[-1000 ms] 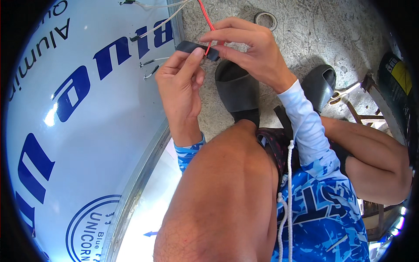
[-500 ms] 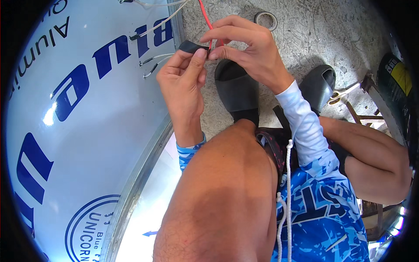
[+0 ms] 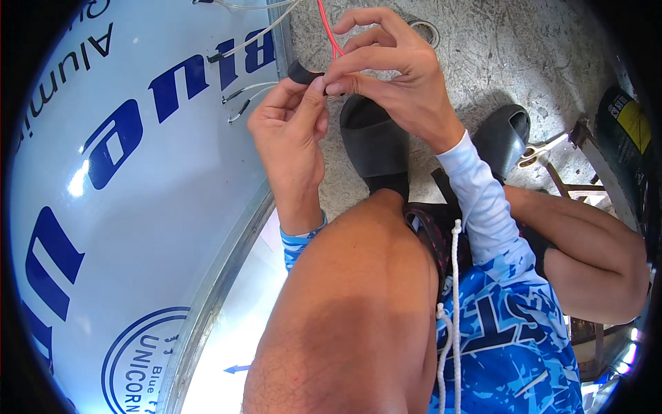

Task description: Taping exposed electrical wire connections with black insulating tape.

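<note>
Above the concrete floor (image 3: 496,55), beside the edge of a large white panel (image 3: 138,207) with blue lettering, the left hand (image 3: 289,131) pinches a small black piece (image 3: 302,71) between thumb and fingers; the right hand (image 3: 393,76) grips the same spot, fingers clenched on a red wire (image 3: 327,31) rising from it; grey wires (image 3: 248,96) lie on the panel nearby; a black sandal (image 3: 372,145) sits just below the hands.

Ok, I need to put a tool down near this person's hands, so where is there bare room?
Bare concrete floor lies right of the right hand, above the dark sandal. The white panel left of the left hand is open too. It is crowded around the black piece, red wire and loose wires.
</note>
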Motion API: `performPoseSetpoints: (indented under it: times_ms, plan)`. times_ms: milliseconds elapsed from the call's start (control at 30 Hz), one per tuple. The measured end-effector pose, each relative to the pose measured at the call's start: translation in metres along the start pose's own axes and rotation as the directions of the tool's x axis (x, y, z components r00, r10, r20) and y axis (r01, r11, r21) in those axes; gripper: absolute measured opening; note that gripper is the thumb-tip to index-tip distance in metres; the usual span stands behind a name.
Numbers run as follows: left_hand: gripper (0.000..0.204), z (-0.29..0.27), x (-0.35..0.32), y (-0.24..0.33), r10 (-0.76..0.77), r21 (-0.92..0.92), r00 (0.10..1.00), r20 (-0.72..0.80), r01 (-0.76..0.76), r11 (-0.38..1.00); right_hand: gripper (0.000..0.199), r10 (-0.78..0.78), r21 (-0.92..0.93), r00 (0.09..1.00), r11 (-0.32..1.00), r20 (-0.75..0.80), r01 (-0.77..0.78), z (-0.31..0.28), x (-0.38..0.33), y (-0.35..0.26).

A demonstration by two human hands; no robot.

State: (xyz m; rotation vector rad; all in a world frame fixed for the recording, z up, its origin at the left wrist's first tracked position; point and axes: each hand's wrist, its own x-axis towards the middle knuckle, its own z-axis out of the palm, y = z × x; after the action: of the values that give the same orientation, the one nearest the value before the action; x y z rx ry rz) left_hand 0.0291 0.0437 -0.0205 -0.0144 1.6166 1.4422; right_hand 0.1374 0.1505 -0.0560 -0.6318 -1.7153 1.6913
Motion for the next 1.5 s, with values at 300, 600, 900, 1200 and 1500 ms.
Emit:
performPoseSetpoints:
  times_ms: [300,600,900,1200,1500]
  plan:
    - [0.010,-0.004,-0.002,0.009,-0.076,-0.116,0.997,0.022,0.078,0.990,0.014,0.119,-0.021,0.990,0.992,-0.081,-0.121,0.012,-0.006,-0.007]
    - [0.014,-0.009,-0.001,0.015,-0.184,-0.177,0.981,0.068,0.193,0.965,0.016,0.161,0.068,0.981,0.986,-0.107,-0.154,0.017,-0.007,-0.004]
    - [0.017,-0.016,-0.002,0.019,-0.154,-0.134,0.978,0.141,0.173,0.976,0.018,0.087,-0.001,0.992,0.996,-0.096,-0.088,0.015,-0.006,-0.008]
    - [0.022,-0.018,-0.006,0.021,-0.125,0.015,0.974,0.191,0.124,0.992,0.017,0.135,0.127,0.984,0.984,-0.114,-0.121,0.017,-0.009,-0.006]
    - [0.015,-0.011,-0.011,0.027,-0.010,0.134,0.992,0.128,-0.007,0.991,0.024,0.233,0.038,0.964,0.972,-0.126,-0.230,0.016,-0.004,-0.015]
